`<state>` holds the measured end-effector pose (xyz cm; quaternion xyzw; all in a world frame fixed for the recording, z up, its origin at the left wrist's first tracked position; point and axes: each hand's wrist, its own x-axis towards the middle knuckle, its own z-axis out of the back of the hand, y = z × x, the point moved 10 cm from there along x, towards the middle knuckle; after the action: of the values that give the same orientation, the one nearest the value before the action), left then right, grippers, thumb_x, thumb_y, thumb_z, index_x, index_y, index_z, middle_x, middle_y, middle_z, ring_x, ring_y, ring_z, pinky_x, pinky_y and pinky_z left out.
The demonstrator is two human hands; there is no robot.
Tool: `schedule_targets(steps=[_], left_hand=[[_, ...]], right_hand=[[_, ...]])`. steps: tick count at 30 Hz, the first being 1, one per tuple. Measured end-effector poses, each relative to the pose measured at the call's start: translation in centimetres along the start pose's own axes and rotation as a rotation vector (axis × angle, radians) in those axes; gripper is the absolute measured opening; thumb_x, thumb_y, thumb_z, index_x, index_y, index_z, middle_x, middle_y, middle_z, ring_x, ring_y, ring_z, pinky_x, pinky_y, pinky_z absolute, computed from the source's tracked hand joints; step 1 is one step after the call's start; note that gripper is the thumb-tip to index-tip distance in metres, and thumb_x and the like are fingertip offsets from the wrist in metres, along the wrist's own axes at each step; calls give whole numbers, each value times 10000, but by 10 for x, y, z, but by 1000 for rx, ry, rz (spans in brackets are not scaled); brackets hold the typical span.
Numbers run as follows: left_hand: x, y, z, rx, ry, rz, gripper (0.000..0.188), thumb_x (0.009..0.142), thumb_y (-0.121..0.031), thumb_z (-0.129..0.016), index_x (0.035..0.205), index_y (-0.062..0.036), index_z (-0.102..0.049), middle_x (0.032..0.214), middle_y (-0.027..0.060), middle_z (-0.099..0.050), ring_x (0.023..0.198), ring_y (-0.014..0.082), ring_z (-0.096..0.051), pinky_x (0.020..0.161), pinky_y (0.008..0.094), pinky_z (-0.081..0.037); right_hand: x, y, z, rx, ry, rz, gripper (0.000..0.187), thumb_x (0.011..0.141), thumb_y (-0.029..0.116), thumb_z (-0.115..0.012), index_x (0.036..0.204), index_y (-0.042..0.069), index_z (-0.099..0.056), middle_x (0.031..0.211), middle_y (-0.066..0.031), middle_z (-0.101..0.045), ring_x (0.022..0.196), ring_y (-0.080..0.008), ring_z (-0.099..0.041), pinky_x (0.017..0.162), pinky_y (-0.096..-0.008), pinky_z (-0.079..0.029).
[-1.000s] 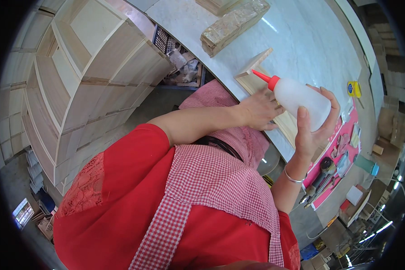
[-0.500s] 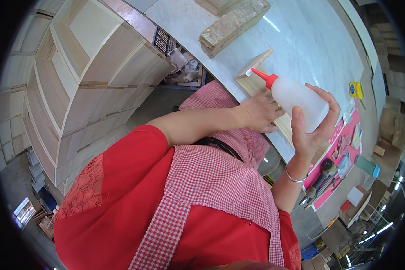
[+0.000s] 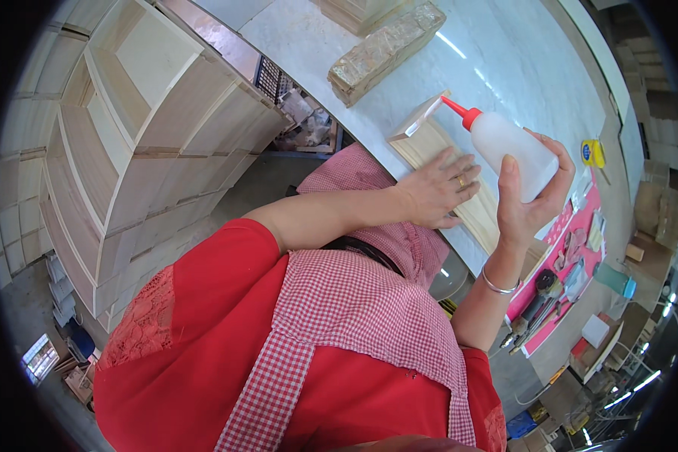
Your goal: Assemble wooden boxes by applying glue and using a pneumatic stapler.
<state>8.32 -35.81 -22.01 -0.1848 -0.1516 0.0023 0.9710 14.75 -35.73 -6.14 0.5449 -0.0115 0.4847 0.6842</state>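
A translucent white squeeze bottle (image 3: pixel 514 154) with a red pointed nozzle is gripped in my right hand (image 3: pixel 531 200), tilted so the nozzle points left and away from me. Its tip is at the far corner of the upright end of a pale wooden piece (image 3: pixel 429 145); whether it touches cannot be made out. A white strip shows along the top edge of that end. My left hand (image 3: pixel 443 188) lies spread across the wooden piece, with a ring on one finger, and covers part of it. The piece rests along the near edge of the marble-patterned table (image 3: pixel 535 90).
A tape-wrapped block (image 3: pixel 388 53) lies at the far left of the table, beside more wood. Stacked wooden boxes (image 3: pixel 181 151) stand on the left. To the right are a yellow tape measure (image 3: pixel 593 152) and a pink sheet (image 3: pixel 531 297) with tools.
My right hand has moved the bottle to the right and away, its tip travelling along the end's edge to the far corner. My left hand now shows more plainly, spread on the wood.
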Motion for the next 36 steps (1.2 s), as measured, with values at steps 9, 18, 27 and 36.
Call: schedule_targets(steps=[9, 18, 27, 36], left_hand=[[-1, 1, 1, -24, -6, 0, 686, 895, -539, -534, 1391, -67, -496, 1507, 166, -390, 1450, 350, -252, 1169, 590, -137], [2, 4, 9, -208, -15, 21, 678, 869, -533, -584, 1368, -79, -518, 1447, 152, -448, 1407, 329, -321, 1156, 584, -178], [6, 16, 3, 31, 63, 5, 721, 832, -550, -642, 1429, -187, -465, 1502, 110, -395, 1413, 296, -327, 1148, 562, -209], [10, 33, 17, 151, 86, -63, 698, 850, -552, -626, 1430, -198, -466, 1504, 77, -392, 1412, 280, -321, 1150, 532, -219]], right_hand=[[-2, -1, 2, -18, -43, -27, 526, 771, 48, -766, 1214, -8, -489, 1115, -145, -599, 1031, -225, -616, 879, -343, -523], [-20, 10, 1, 117, 25, -107, 491, 828, 161, -740, 1230, 3, -505, 1109, -148, -607, 1029, -228, -616, 861, -328, -520], [-94, -23, 169, 125, -465, -308, 655, 846, 442, -711, 1239, -38, -499, 1118, -155, -585, 1051, -254, -599, 908, -373, -502], [-185, -13, 263, -102, -524, -381, 627, 826, 398, -753, 1233, -12, -510, 1112, -149, -601, 1024, -254, -612, 903, -382, -499]])
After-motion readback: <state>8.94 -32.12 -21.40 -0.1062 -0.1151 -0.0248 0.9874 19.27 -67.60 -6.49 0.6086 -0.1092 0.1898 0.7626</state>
